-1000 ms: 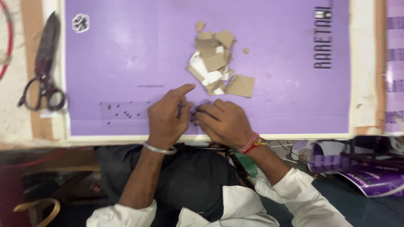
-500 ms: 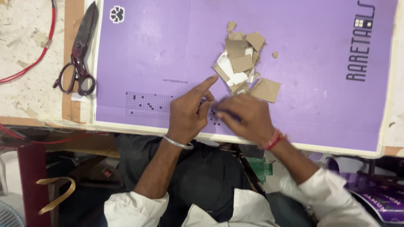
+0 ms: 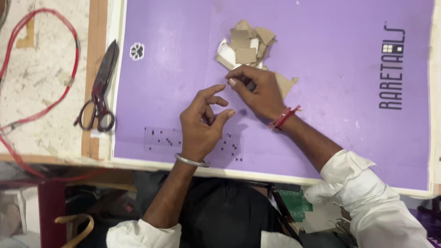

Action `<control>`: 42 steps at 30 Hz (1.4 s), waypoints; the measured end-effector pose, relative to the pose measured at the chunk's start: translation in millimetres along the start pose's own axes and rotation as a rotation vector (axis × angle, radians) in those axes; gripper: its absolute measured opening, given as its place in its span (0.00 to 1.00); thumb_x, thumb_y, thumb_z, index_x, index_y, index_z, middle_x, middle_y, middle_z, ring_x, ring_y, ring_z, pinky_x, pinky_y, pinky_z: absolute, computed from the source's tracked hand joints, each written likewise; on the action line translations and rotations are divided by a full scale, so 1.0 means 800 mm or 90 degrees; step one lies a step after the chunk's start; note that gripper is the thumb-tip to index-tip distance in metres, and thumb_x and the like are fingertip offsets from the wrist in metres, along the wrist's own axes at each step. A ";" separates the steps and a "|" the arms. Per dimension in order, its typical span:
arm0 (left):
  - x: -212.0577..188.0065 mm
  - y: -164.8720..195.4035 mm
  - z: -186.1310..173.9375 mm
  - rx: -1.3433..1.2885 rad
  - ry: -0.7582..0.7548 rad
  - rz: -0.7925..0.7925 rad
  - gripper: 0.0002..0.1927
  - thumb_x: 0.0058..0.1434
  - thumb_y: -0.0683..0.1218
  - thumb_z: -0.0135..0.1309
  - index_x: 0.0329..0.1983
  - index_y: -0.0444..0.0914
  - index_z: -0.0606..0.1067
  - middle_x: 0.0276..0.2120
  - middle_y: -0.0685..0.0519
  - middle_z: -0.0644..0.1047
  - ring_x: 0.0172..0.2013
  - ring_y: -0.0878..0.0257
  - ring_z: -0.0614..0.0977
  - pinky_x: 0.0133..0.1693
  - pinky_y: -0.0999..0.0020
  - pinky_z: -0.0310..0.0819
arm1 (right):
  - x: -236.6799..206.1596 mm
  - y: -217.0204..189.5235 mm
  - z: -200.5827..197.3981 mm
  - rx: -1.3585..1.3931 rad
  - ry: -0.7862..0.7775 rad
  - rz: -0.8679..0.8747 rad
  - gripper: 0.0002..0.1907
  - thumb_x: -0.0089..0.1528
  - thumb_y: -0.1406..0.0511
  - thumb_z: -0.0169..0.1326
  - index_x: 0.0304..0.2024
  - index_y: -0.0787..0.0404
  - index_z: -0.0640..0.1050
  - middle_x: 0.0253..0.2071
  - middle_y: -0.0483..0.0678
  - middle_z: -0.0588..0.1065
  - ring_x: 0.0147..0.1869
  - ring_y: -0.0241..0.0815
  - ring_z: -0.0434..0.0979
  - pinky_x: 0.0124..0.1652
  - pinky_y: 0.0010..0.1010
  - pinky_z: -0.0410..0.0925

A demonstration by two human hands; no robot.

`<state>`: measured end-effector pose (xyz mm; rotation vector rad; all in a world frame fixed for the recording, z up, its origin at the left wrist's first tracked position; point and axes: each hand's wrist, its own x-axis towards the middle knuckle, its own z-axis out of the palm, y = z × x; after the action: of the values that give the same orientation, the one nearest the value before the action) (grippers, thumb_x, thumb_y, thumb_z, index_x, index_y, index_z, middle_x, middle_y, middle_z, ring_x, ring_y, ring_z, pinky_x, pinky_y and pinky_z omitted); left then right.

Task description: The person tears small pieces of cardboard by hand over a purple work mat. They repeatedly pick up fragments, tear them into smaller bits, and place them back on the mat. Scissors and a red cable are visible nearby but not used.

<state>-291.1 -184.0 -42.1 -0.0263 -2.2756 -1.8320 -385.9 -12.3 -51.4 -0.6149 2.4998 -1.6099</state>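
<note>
Both hands half-curled; right hand (image 3: 257, 89) perhaps pinches cardboard scraps (image 3: 248, 46).

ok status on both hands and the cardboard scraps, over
Left hand open above purple mat, holding nothing. Right hand touching pile of brown cardboard scraps; grip unclear. Nothing in the way.

Craft workshop: purple cutting mat (image 3: 321, 138), shears (image 3: 98, 94), cardboard scraps (image 3: 245, 46).
</note>
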 end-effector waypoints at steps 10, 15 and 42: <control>0.080 -0.021 0.021 -0.384 -0.058 -0.155 0.28 0.61 0.35 0.61 0.64 0.32 0.68 0.47 0.43 0.83 0.29 0.75 0.75 0.32 0.79 0.73 | 0.019 0.024 -0.010 0.224 0.009 0.060 0.11 0.70 0.67 0.50 0.52 0.63 0.79 0.36 0.45 0.79 0.33 0.27 0.77 0.29 0.17 0.70; 0.063 -0.038 0.015 -0.467 -0.052 -0.201 0.27 0.62 0.35 0.61 0.64 0.32 0.69 0.47 0.43 0.83 0.32 0.72 0.77 0.35 0.76 0.75 | 0.022 0.031 -0.007 0.154 0.004 -0.005 0.09 0.71 0.66 0.53 0.50 0.62 0.81 0.33 0.43 0.80 0.32 0.27 0.77 0.31 0.17 0.68; 0.045 -0.048 0.009 -0.400 0.021 -0.163 0.22 0.65 0.42 0.64 0.60 0.33 0.72 0.34 0.50 0.83 0.28 0.72 0.78 0.31 0.76 0.73 | 0.011 0.022 -0.004 0.111 -0.029 -0.140 0.07 0.70 0.68 0.56 0.48 0.62 0.82 0.42 0.47 0.81 0.42 0.35 0.79 0.39 0.25 0.70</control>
<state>-333.5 -190.3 -74.2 0.1986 -1.6507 -2.5826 -399.6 -6.5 -64.2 -0.9180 2.2940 -1.8402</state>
